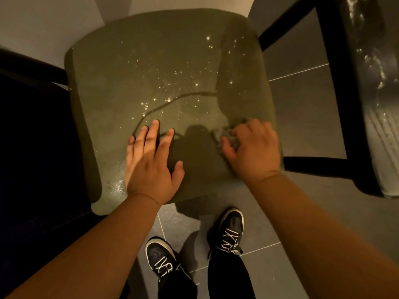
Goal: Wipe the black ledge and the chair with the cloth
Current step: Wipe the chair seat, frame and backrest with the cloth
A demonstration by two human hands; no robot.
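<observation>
One olive-green padded chair seat (151,72), w/ two hands: left hand (151,162) flat, fingers spread; right hand (254,147) clutching one crumpled grey cloth (224,134).

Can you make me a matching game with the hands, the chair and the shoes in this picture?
Things:
1. left hand
2. right hand
3. chair seat
4. shoes

Descriptions:
A. standing on the grey floor tiles
B. olive green with shiny specks
C. holding the cloth
D. lying flat, fingers spread

Pairs: 1-D, 2-C, 3-B, 4-A
</observation>
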